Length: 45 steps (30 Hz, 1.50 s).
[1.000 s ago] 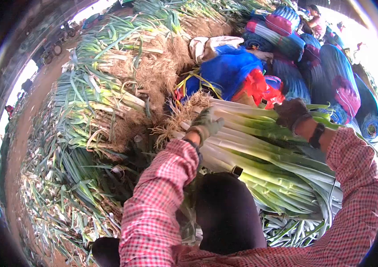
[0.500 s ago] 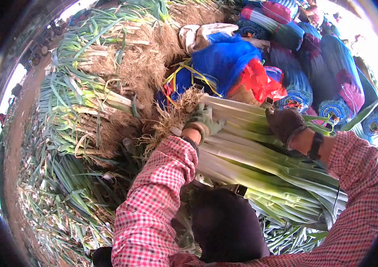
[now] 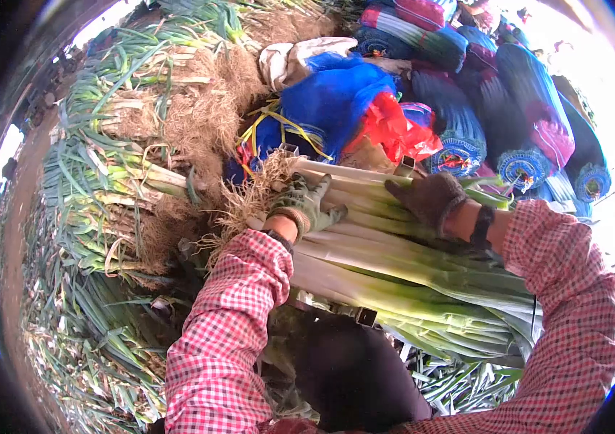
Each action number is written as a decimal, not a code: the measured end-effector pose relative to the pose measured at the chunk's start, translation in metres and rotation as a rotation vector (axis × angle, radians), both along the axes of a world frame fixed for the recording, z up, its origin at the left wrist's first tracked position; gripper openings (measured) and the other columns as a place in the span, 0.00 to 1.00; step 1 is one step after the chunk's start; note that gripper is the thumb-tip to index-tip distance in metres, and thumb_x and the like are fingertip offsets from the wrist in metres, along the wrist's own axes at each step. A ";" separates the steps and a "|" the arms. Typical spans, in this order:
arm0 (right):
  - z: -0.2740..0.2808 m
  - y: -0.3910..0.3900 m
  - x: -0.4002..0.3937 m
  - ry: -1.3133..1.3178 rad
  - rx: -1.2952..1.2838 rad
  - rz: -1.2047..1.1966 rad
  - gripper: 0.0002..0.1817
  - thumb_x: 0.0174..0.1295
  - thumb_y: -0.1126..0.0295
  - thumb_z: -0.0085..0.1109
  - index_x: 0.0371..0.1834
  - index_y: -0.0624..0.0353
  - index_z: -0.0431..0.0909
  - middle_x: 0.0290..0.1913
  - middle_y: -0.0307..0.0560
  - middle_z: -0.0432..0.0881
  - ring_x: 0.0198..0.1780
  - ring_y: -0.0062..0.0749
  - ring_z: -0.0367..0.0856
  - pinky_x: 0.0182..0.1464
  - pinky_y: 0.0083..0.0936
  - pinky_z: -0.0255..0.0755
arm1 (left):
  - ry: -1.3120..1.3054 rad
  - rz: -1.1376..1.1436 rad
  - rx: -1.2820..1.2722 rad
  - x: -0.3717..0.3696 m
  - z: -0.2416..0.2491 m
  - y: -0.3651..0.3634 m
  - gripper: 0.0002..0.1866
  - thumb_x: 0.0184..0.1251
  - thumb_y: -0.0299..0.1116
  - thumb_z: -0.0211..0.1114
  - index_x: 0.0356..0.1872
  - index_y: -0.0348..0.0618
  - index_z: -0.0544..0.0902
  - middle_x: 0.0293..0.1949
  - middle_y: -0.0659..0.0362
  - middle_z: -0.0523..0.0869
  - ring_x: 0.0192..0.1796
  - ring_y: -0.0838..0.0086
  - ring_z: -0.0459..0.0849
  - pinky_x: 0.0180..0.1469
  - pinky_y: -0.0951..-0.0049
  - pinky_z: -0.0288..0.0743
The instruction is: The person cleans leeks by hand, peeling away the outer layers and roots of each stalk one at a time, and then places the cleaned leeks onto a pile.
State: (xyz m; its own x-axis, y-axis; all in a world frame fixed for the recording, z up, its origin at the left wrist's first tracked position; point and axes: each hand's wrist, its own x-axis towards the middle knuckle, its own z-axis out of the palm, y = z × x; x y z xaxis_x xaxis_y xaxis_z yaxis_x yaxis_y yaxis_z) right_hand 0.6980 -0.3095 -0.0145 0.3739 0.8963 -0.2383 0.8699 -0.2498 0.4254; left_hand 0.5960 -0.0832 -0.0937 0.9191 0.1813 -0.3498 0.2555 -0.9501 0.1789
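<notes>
A thick bundle of leeks lies sideways in front of me, with its roots to the left and green leaves to the right. My left hand, in a greenish work glove, rests on the white shafts near the roots, fingers spread. Farther along the bundle's far side, my right hand, in a dark glove, lies against the leeks with a digit stretched leftward. Its other fingers are partly hidden. Metal bracket ends show beside the bundle.
Piled leeks with roots fill the left. Beyond the bundle lie blue netting, a red plastic bag and several packed blue net sacks. Loose leaves cover the ground. My dark-clothed knee is below the bundle.
The whole view has shifted, so the scene sits farther left. My right hand has flattened toward the leeks, its digit now reaching left. My left hand stays on the shafts near the roots.
</notes>
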 end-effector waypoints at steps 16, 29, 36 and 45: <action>0.053 -0.097 0.006 0.091 -0.057 -0.206 0.17 0.58 0.59 0.50 0.49 0.53 0.72 0.27 0.51 0.80 0.32 0.43 0.82 0.32 0.38 0.75 | -0.023 -0.030 -0.002 0.000 -0.009 -0.001 0.47 0.52 0.73 0.45 0.70 0.60 0.51 0.66 0.31 0.48 0.70 0.40 0.48 0.69 0.48 0.42; 0.009 -0.110 0.021 0.241 0.143 -0.242 0.14 0.58 0.64 0.47 0.40 0.62 0.73 0.26 0.57 0.79 0.29 0.50 0.80 0.33 0.41 0.73 | -0.009 -0.124 0.109 0.003 -0.011 0.003 0.47 0.53 0.73 0.43 0.70 0.55 0.51 0.64 0.30 0.54 0.68 0.40 0.51 0.67 0.45 0.44; 0.019 -0.116 0.021 0.229 0.414 -0.103 0.20 0.50 0.49 0.54 0.34 0.55 0.79 0.27 0.53 0.80 0.31 0.46 0.81 0.33 0.40 0.73 | 0.000 -0.065 0.070 -0.002 0.002 -0.001 0.49 0.50 0.74 0.46 0.70 0.58 0.51 0.67 0.35 0.50 0.69 0.42 0.50 0.69 0.50 0.44; -0.018 -0.133 0.069 0.690 0.380 -0.201 0.12 0.66 0.65 0.44 0.42 0.57 0.77 0.32 0.42 0.80 0.34 0.31 0.80 0.37 0.31 0.76 | -0.133 -0.132 0.142 0.002 -0.036 0.010 0.43 0.53 0.69 0.50 0.68 0.60 0.56 0.68 0.41 0.52 0.68 0.44 0.52 0.69 0.54 0.47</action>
